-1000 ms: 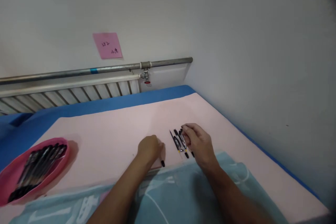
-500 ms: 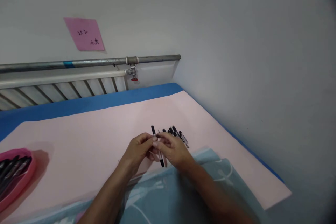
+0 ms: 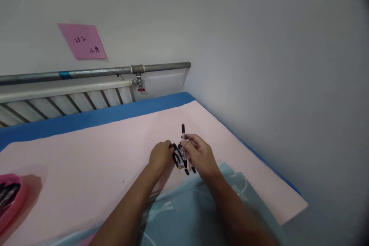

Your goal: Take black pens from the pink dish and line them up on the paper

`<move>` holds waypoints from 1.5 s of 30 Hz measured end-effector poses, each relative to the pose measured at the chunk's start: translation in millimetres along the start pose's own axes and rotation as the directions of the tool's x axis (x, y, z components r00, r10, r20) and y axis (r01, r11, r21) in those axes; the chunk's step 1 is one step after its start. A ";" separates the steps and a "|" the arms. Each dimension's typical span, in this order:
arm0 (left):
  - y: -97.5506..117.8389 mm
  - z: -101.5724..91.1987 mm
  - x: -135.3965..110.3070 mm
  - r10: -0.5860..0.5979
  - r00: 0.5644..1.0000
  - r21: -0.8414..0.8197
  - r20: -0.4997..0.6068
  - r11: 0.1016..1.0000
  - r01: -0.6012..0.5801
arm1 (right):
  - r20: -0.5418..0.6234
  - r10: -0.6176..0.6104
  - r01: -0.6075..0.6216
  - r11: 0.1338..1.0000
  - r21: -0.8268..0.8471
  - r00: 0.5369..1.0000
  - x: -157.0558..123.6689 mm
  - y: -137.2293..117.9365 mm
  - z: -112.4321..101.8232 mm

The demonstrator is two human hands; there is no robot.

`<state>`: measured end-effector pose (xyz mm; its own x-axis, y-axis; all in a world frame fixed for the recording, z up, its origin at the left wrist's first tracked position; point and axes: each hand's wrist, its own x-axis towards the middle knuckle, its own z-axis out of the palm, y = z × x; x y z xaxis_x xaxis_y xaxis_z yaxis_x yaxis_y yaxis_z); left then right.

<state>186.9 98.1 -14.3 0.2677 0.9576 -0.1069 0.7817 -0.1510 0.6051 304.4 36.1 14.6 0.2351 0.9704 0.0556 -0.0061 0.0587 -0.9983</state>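
My right hand [image 3: 200, 155] is closed on a pen [image 3: 183, 129] with black ends and a pale barrel, held nearly upright over a small group of pens. Beneath and left of it, several black and clear pens [image 3: 177, 157] lie close together on the pink sheet [image 3: 115, 153]. At the left edge of this group is my left hand [image 3: 161, 157], its fingers curled in against the pens. Its fingertips are partly hidden, so what they grip cannot be made out. Black pen ends [image 3: 193, 170] show below my right hand.
On the far left stands a pink basket [image 3: 20, 200] with black pens in it. Blue patterned cloth [image 3: 190, 207] covers the near edge. A blue surface [image 3: 86, 120] borders the sheet. Behind are a radiator [image 3: 66, 102], a metal pipe [image 3: 100, 71] and a wall on the right.
Both hands were together around one pen. They have parted: the right has carried a pen rightward over the group, and the left has let go and reached to the group's left side.
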 end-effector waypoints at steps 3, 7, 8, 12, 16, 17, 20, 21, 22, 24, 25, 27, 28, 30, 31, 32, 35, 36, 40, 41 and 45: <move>-2.5 0.4 -3.6 -0.034 0.999 0.130 -0.026 0.991 0.038 | 0.004 -0.011 0.011 1.000 0.002 1.000 -1.0 -1.5 -0.1; -13.2 -10.6 -16.7 -0.101 0.992 0.221 -0.071 0.968 0.115 | 0.019 -0.041 0.041 0.999 -0.013 0.999 -2.0 0.7 0.0; -16.5 -13.8 -20.4 -0.123 0.989 0.228 -0.084 0.964 0.139 | 0.024 -0.048 0.048 0.999 -0.024 0.999 -2.4 1.3 0.1; -29.0 -22.2 -31.8 -0.194 0.975 0.192 -0.112 0.958 0.213 | 0.027 -0.061 0.063 0.994 -0.087 0.998 -4.3 2.1 0.8; -38.0 -23.8 -35.2 -0.229 0.964 0.046 -0.132 0.970 0.237 | 0.041 -0.066 0.071 0.987 -0.147 0.997 -5.1 1.7 1.9; -40.1 -24.5 -35.8 -0.241 0.960 -0.006 -0.142 0.970 0.243 | 0.045 -0.066 0.073 0.983 -0.170 0.997 -5.2 2.0 2.4; -48.1 -32.0 -40.4 -0.273 0.948 -0.203 -0.162 0.950 0.238 | 0.086 -0.082 0.102 0.962 -0.252 0.993 -7.3 4.1 6.3; -51.3 -36.5 -43.2 -0.280 0.947 -0.284 -0.160 0.932 0.227 | 0.121 -0.094 0.124 0.954 -0.271 0.988 -9.2 5.0 8.8; -54.7 -41.9 -46.7 -0.285 0.946 -0.369 -0.156 0.905 0.211 | 0.165 -0.104 0.149 0.947 -0.284 0.981 -11.9 5.9 12.1; -61.7 -54.2 -54.7 -0.291 0.943 -0.541 -0.159 0.825 0.164 | 0.269 -0.115 0.194 0.938 -0.288 0.956 -19.7 7.7 20.8; -64.9 -60.4 -58.9 -0.296 0.940 -0.612 -0.171 0.780 0.134 | 0.322 -0.110 0.208 0.935 -0.286 0.940 -24.5 8.5 25.7; -70.6 -70.9 -66.3 -0.313 0.926 -0.714 -0.210 0.696 0.073 | 0.421 -0.082 0.216 0.935 -0.280 0.903 -34.6 10.5 35.8; -72.9 -74.7 -69.2 -0.331 0.918 -0.778 -0.220 0.627 0.039 | 0.463 -0.066 0.214 0.937 -0.276 0.884 -39.1 11.8 40.4; -76.6 -79.4 -73.2 -0.370 0.906 -0.915 -0.203 0.401 -0.042 | 0.528 -0.033 0.209 0.938 -0.277 0.849 -46.1 15.1 47.8; -78.0 -80.6 -74.3 -0.383 0.906 -0.962 -0.180 0.260 -0.082 | 0.550 -0.019 0.208 0.937 -0.282 0.835 -48.2 17.0 50.6; -79.2 -81.2 -74.9 -0.388 0.908 -0.985 -0.158 0.127 -0.116 | 0.566 -0.007 0.208 0.934 -0.291 0.825 -49.4 19.0 52.7; -82.3 -82.2 -74.7 -0.391 0.908 -0.983 -0.150 -0.036 -0.177 | 0.581 0.015 0.208 0.926 -0.316 0.814 -49.5 24.1 55.7; -83.3 -82.5 -74.5 -0.396 0.904 -0.980 -0.162 -0.045 -0.195 | 0.579 0.021 0.205 0.924 -0.323 0.815 -49.0 25.2 56.1; -85.3 -82.8 -74.5 -0.410 0.888 -0.970 -0.208 -0.031 -0.242 | 0.584 0.031 0.207 0.919 -0.336 0.811 -47.7 27.3 56.7; -85.0 -82.2 -74.8 -0.407 0.888 -0.970 -0.214 -0.023 -0.244 | 0.587 0.026 0.211 0.919 -0.332 0.809 -47.7 27.4 56.8; -81.9 -79.0 -75.8 -0.386 0.895 -0.970 -0.226 0.000 -0.245 | 0.593 0.010 0.227 0.919 -0.324 0.805 -48.7 27.5 57.2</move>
<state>58.0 57.2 6.6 -0.1893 0.9702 -0.1512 -0.6120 0.0038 0.7909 237.2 3.9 -14.4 -0.3867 0.9210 0.0469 0.3623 0.1984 -0.9107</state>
